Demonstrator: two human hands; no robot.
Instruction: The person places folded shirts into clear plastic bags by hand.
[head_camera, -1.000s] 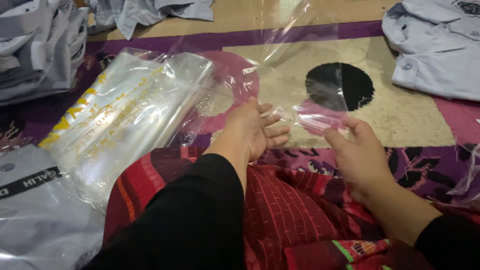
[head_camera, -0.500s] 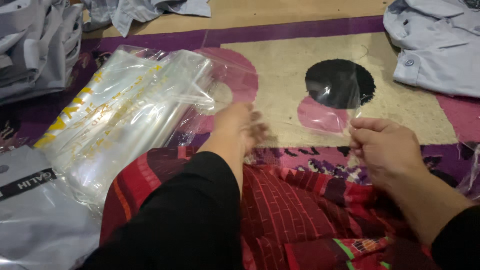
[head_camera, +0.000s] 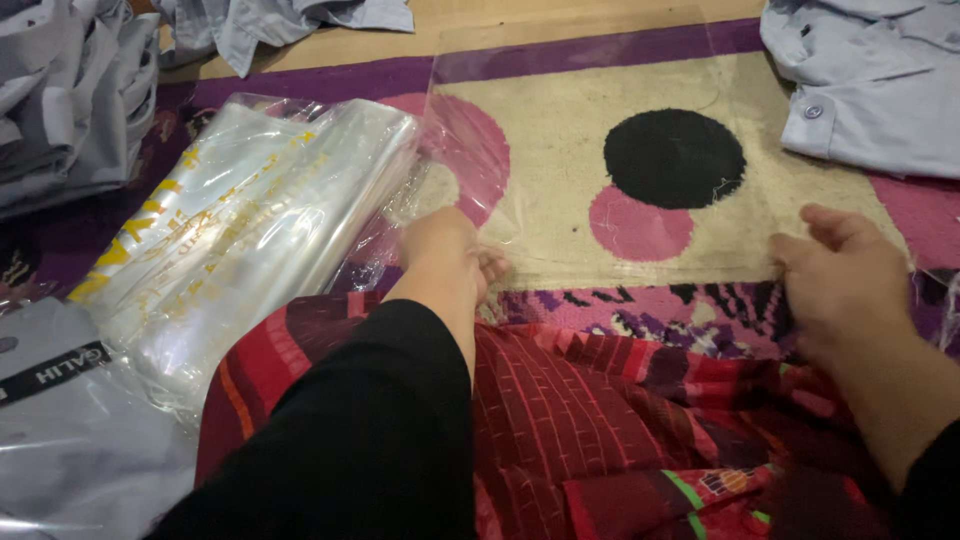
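On the patterned rug, a clear plastic bag lies spread flat between both hands. The left hand pinches its near left corner; the right hand grasps the near right edge, fingers curled. Film this thin and slippery could slide from either grip, or crease and cling to itself. A stack of clear bags lies just beside and could be dragged along.

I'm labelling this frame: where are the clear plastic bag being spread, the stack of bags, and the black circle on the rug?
clear plastic bag (head_camera: 570, 150), head view, its flat middle.
stack of bags (head_camera: 240, 230), head view, top face.
black circle (head_camera: 675, 158), head view, its centre.
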